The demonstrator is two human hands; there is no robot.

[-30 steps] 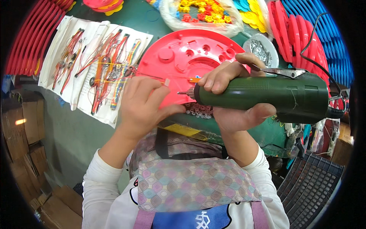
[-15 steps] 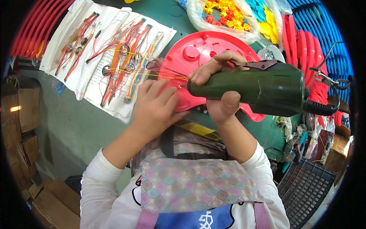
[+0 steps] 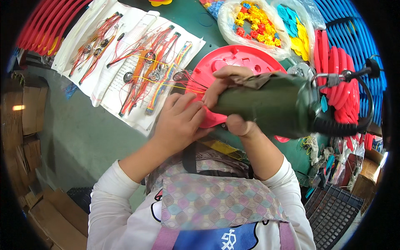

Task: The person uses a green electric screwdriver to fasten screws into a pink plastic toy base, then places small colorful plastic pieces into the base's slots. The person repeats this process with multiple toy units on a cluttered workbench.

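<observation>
In my right hand is a thick dark green electric screwdriver, lying nearly level and slightly blurred. A cable and a metal hook are at its right end; my fingers hide its left tip. Beneath it lies a round pink plastic shell with moulded posts and holes. My left hand is closed on the shell's narrow near-left part, its bent fingers close to the tool's front. Thin red, black and yellow wires run from the shell to wired electronic parts on white paper at the left.
Plastic bags of small star-shaped pieces and teal and yellow pieces stand behind the shell. Stacked pink parts and blue rings crowd the right. Cardboard boxes sit at lower left, a black crate at lower right.
The screwdriver has swung, its cable end coming nearer to me. The table scene has shifted slightly right and down in view. Both hands keep their holds.
</observation>
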